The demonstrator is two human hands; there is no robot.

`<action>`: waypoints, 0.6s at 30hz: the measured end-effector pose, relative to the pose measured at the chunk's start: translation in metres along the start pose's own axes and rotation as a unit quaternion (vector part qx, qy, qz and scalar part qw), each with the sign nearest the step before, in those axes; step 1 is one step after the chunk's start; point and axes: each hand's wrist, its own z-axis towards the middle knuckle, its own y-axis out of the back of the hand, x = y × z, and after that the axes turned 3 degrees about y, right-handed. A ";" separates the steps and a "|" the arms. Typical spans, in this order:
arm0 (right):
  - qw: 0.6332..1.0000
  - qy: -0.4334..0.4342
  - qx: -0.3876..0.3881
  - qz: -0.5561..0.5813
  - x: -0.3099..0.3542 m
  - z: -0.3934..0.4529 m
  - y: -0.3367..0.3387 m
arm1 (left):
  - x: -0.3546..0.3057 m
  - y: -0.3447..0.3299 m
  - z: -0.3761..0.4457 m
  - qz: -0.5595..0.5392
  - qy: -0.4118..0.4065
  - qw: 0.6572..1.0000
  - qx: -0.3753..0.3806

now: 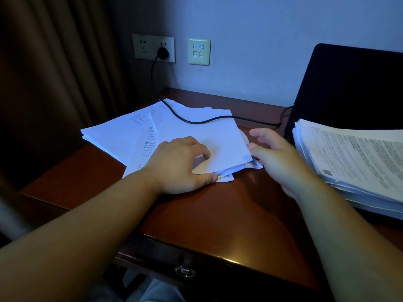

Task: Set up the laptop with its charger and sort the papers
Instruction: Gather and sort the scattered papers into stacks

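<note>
Your left hand (181, 164) pinches the near corner of the loose white printed sheets (165, 131) fanned at the reddish wooden desk's (218, 214) left rear; your right hand (277, 158) hovers spread at their right edge. Light, limp, slippery — grip both edges, clear of the black charger cable (196, 120) — beside the thick stack (353, 162).

A reddish-brown wooden desk (218, 214) carries everything — a loose spread of white papers (122, 136) at its left rear and a thick stack of printed sheets (353, 158) at its right edge. A black laptop (349, 88) stands open behind that stack, and a black charger cable (196, 120) trails across the loose papers toward it.
</note>
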 end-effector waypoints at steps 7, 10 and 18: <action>0.997 0.009 0.010 0.079 0.005 -0.002 -0.002 | 0.000 0.001 0.000 -0.001 0.003 1.000 0.004; 0.994 0.025 0.031 0.101 0.006 -0.003 -0.003 | -0.001 0.002 0.000 0.000 0.001 1.000 0.009; 0.986 0.130 0.036 -0.102 -0.006 -0.002 -0.019 | 0.000 0.001 0.001 -0.001 0.001 1.000 0.012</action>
